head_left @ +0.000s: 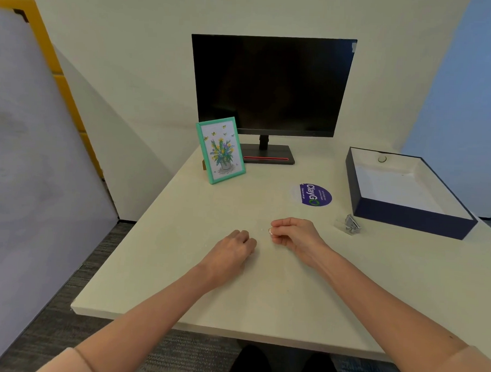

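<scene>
My right hand hovers low over the middle of the cream table, its thumb and fingers pinching a tiny pale object that is too small to identify. My left hand rests on the table just left of it, with fingers curled under and nothing visible in them. A small gap separates the two hands.
A dark monitor stands at the back, with a teal-framed flower picture leaning before it. A purple round sticker lies right of centre. An open navy box holding a small ring sits far right, a metal clip beside it.
</scene>
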`<state>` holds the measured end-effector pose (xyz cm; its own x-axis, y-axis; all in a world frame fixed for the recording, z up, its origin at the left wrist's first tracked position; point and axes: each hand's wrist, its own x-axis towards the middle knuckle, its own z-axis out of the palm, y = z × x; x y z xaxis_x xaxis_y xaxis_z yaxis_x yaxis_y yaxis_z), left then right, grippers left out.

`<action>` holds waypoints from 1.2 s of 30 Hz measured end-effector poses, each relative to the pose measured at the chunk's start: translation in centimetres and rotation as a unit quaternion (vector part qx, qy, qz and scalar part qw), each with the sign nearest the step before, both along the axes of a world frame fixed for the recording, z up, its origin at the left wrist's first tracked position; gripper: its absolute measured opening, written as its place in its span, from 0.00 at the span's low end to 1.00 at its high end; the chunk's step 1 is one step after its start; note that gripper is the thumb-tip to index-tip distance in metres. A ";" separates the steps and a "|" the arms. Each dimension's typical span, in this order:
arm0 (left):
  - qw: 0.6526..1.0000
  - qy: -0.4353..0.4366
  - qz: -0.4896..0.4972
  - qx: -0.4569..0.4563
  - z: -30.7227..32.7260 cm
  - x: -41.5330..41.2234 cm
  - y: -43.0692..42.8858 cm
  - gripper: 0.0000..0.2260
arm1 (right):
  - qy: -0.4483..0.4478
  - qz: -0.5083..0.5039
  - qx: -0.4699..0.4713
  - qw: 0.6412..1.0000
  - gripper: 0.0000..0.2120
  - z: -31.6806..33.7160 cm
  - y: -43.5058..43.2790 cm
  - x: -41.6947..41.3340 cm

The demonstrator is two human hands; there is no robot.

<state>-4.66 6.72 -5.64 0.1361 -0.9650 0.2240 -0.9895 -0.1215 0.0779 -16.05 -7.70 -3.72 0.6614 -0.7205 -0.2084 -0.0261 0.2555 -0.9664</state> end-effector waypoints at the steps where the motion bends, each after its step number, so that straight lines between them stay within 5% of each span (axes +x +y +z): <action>1: 1.000 0.017 0.006 -0.004 0.1 0.1 -0.1 0.09 | -0.004 -0.006 0.018 1.000 0.08 0.0 0.0 -0.1; 8: 0.939 0.299 0.139 -0.098 2.1 0.2 -1.9 0.08 | -0.064 -0.067 0.144 0.985 0.07 1.1 -0.6 -2.8; 16: 0.833 0.536 0.054 -0.122 7.3 -8.1 -8.1 0.10 | -0.119 -0.168 0.127 0.970 0.06 4.7 -2.5 -12.4; 27: 0.779 0.612 -0.134 -0.027 10.0 -33.8 -16.3 0.09 | -0.163 -0.391 0.038 0.905 0.05 7.3 -4.5 -39.0; 36: 0.716 0.648 -0.207 0.157 3.0 -53.4 -17.1 0.07 | -0.136 -0.555 0.065 0.818 0.07 1.5 -5.9 -56.6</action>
